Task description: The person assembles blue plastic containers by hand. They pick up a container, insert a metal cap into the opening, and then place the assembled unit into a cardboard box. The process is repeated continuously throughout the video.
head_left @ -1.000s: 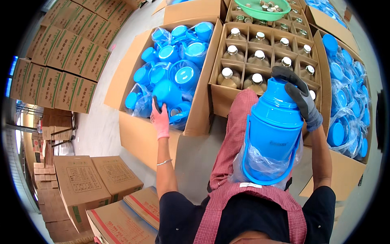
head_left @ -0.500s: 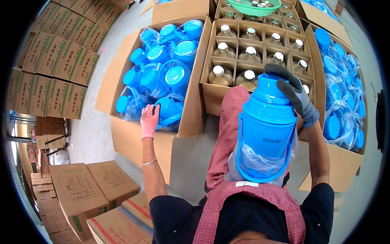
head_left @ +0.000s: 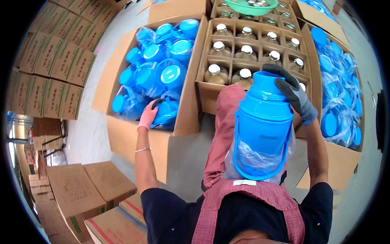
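A blue plastic thermos flask shell stands upright in my lap, its open neck uppermost and its carrying handle hanging down the front. A clear plastic bag is bunched round its lower part. My right hand, in a grey and black glove, is closed round the neck from the right side. In the near corner of the left carton, my left hand, in a pink glove with dark fingertips, has its fingers curled on another blue thermos shell. The undersides of its fingers are hidden.
Several bagged blue shells fill the left carton and the right carton. Between them, a divided carton holds glass liners with white caps. A green basin sits beyond. Stacked cartons line the left; more cartons stand lower left.
My left hand's fingers have curled further over the blue shell in the left carton. The right hand keeps the shell in my lap; the whole view has shifted slightly.
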`<state>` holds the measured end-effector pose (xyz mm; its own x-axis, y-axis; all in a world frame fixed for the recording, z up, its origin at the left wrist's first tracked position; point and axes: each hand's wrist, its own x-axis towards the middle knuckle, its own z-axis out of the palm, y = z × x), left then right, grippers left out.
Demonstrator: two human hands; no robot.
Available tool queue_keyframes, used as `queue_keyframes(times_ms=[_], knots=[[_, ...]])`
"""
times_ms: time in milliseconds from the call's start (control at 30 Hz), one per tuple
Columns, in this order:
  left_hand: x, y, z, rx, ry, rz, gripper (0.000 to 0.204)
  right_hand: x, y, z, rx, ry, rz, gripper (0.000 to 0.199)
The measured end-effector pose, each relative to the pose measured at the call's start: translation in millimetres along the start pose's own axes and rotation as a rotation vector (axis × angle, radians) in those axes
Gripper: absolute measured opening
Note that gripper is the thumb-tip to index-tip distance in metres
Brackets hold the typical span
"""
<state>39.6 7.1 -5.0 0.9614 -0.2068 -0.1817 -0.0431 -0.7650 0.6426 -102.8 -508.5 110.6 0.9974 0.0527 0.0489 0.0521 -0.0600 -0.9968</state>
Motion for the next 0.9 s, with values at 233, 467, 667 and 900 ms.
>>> queue_keyframes(times_ms=[233,467,667,900], knots=[[16.4,173.0,54.5,-0.243,0.017,0.294,0.029,10.3,-4.6,1.7,-0.102,0.167,-0.093,0.053],[-17.1,322.8,131.3,-0.792,-0.475,0.511,0.050,1.7,16.2,-2.0,0.277,0.098,-0.092,0.046],[-41.9,311.9,105.8,-1.060,-0.497,0.685,0.069,-114.9,151.4,5.0,0.265,-0.084,0.099,0.044],[-8.9,282.5,142.5,-1.132,-0.604,0.461,0.065,-62.3,34.0,-17.7,-0.273,0.285,-0.109,0.040]])
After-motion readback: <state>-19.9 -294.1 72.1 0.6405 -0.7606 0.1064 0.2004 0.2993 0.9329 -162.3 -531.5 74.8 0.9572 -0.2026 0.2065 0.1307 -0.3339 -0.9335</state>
